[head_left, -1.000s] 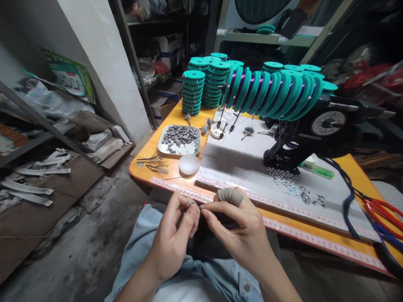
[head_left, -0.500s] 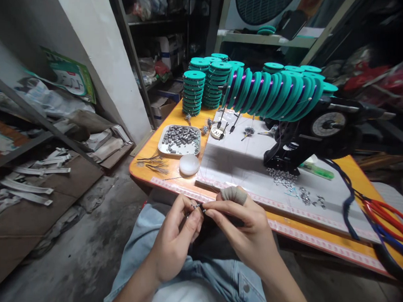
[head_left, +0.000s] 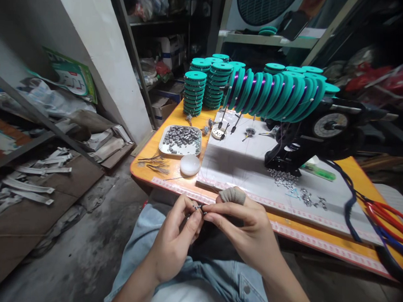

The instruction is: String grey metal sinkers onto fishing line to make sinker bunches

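Observation:
My left hand (head_left: pixel 177 238) is closed, thumb against fingers, around tiny dark and silvery pieces (head_left: pixel 200 208) too small to make out. My right hand (head_left: pixel 243 225) pinches at the same small pieces from the right, its fingertips close to the left thumb. A grey wrap (head_left: pixel 233 195) covers one of its fingers. Both hands are above my lap, just in front of the table edge. Beyond them lie a white round lid-like dish (head_left: pixel 189 165) and a white tray (head_left: pixel 162 150) of dark grey cylinders (head_left: pixel 180 136).
Teal spools (head_left: pixel 272 94) hang in a row on a black machine (head_left: pixel 287 154); more spools (head_left: pixel 194 93) stand stacked behind. Small metal parts (head_left: pixel 283 179) lie on the grey board (head_left: pixel 240 163). Red-handled scissors (head_left: pixel 386 217) are at the right. Measuring tape (head_left: pixel 330 246) runs along the table edge.
The view has shifted very slightly. Both hands keep nearly the same pose, with the right fingertips a touch closer to the left hand.

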Demonstrator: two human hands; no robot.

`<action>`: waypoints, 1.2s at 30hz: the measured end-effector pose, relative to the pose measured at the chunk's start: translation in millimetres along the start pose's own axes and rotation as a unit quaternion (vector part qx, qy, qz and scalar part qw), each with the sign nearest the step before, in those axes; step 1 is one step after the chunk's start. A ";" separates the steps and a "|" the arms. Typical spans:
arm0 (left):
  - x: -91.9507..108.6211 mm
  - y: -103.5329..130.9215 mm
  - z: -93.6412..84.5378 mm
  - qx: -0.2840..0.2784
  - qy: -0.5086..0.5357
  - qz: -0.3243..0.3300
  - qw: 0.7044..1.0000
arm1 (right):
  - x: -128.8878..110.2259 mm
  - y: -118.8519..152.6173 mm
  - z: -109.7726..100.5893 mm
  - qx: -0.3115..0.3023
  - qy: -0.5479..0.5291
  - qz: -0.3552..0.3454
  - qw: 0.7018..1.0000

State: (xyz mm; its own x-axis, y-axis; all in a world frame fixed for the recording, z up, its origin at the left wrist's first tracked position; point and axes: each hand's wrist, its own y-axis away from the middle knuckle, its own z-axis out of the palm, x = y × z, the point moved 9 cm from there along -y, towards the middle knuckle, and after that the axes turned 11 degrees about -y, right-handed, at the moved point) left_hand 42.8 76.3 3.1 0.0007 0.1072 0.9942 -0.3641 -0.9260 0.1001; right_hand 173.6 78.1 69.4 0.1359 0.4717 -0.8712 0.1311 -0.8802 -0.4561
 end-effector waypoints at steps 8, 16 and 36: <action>1.3 0.5 0.3 0.032 0.033 0.031 0.998 | -2.3 0.3 10.8 -0.043 0.052 0.002 0.998; 31.1 0.9 -58.4 0.269 0.093 0.189 0.940 | -22.3 1.0 -3.8 -0.022 0.131 -0.051 0.990; 18.7 -15.9 -3.5 -0.014 -0.022 0.026 0.999 | -34.7 3.6 -1.5 0.014 0.163 -0.137 0.977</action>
State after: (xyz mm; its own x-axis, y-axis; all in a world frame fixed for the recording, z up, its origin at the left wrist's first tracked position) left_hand 45.3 94.3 20.0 0.0211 0.0433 0.9988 -0.3908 -0.9192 0.0481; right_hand 170.8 58.7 98.2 0.4060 0.6771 -0.6137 0.1795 -0.7176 -0.6730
